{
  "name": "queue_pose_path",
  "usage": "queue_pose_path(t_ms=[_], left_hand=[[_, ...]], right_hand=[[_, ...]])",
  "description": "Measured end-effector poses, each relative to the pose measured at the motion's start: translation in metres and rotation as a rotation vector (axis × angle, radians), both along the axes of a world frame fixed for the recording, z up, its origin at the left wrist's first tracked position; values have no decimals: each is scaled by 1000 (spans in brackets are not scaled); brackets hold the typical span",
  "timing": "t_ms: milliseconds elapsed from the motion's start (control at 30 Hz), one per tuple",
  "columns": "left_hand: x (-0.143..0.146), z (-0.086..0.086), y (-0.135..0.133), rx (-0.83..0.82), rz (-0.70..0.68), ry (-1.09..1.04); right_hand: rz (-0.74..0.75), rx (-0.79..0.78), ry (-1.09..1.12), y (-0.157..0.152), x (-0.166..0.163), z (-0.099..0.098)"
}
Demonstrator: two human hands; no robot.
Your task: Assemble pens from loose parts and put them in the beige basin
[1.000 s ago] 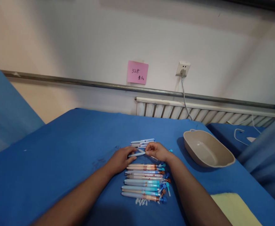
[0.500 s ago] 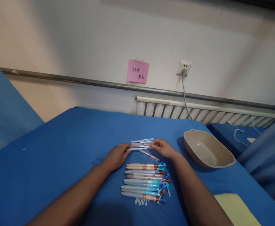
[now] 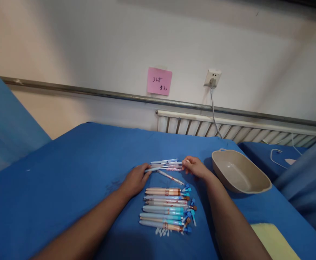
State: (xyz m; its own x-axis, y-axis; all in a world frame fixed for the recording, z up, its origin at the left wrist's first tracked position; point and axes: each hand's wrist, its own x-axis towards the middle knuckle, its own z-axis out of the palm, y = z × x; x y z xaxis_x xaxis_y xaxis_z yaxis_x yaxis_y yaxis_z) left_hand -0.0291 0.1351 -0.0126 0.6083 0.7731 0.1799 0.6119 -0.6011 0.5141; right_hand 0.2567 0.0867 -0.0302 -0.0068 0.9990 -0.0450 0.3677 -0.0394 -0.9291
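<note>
My left hand (image 3: 136, 179) has its thumb and fingertips closed on the tip end of a light-blue pen (image 3: 154, 169). To the right, my right hand (image 3: 196, 168) is closed in a pinch at the other end of this small group of pens; a thin white piece runs up to its fingertips, too small to name surely. Another pale-blue pen (image 3: 163, 161) lies just behind. In front, a pen with red marks (image 3: 171, 177) slants on the blue sheet. Nearer me, several pens (image 3: 162, 208) lie in a neat column, with small blue and brown caps (image 3: 192, 202) at their right ends.
Small white bits (image 3: 162, 232) lie below the pen column. A beige basin (image 3: 239, 171) stands to the right on the blue-covered bed (image 3: 74, 187), with a yellow cloth (image 3: 274, 240) nearer me. Behind are a radiator (image 3: 190, 124), a metal rail (image 3: 106, 94) and a plugged-in cable (image 3: 213, 108).
My right hand has shifted a little to the right, away from the pens' ends, with its fingers pinched. My left hand stays nearly in place at the pens' left ends.
</note>
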Motion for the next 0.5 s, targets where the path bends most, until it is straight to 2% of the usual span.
queue_pose_path(t_ms=[133, 300, 500], left_hand=[[1, -3, 0, 29, 21, -11], [2, -3, 2, -9, 111, -48], [1, 0, 3, -65, 52, -120]], right_hand=[[92, -121, 82, 0, -23, -5], [137, -88, 134, 1, -57, -5], [242, -116, 187, -2, -58, -2]])
